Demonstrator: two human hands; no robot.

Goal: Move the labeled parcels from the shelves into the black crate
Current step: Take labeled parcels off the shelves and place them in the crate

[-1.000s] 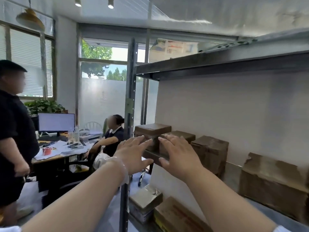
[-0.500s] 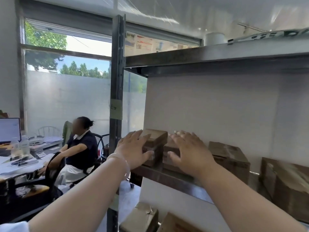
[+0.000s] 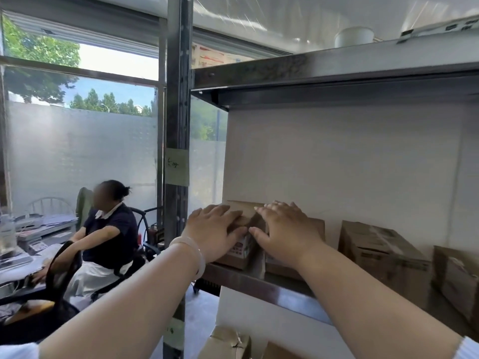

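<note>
Labeled parcels stand on the metal shelf (image 3: 259, 283), at its left end, next to the upright post (image 3: 176, 125). I count two small cardboard ones side by side, close enough that I cannot tell whether they touch. The left parcel (image 3: 234, 259) shows a printed label (image 3: 239, 248) on its front face. The right parcel's (image 3: 282, 270) front is mostly hidden behind the wrist, so I cannot confirm a label there. A larger box (image 3: 375, 257) sits further right, apart from the pair.

My left hand (image 3: 215, 231), with a pale bracelet (image 3: 191, 251) at the wrist, lies on the left parcel. Its fingers are spread flat across the top and the thumb rests against the front. My right hand (image 3: 285, 229) lies the same way on the right parcel. Neither hand is curled round anything.

Assessment: this is the reach-and-contact stage of a pick. Nothing is lifted. The black crate is not in view.

Next move, in my judgement: close the fingers over the far top edges and draw both parcels toward the shelf lip. They can then be lifted out below the upper shelf. The boxes look light and rigid. The main risk is one tipping off the lip if it is pulled by its top alone.
</note>
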